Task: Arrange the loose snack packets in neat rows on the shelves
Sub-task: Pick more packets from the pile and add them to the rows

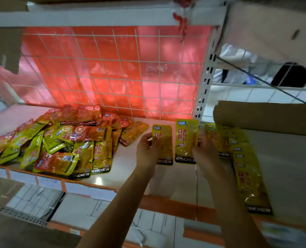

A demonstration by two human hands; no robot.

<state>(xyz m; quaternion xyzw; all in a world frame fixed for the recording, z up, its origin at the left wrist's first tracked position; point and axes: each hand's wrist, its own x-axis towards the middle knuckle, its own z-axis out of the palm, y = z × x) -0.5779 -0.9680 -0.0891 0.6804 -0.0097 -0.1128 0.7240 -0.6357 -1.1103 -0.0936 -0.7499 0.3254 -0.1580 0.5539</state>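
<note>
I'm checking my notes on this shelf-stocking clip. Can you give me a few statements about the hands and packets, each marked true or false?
1. The left hand holds the left yellow packet, and the right hand holds the right yellow packet. True.
2. The loose pile lies to the right of both hands. False: it lies to their left.
3. The loose pile holds only yellow packets. False: red ones are mixed in.
4. A row of overlapping yellow packets lies to the right of the right hand. True.
5. A wire grid stands behind the shelf. True.
</note>
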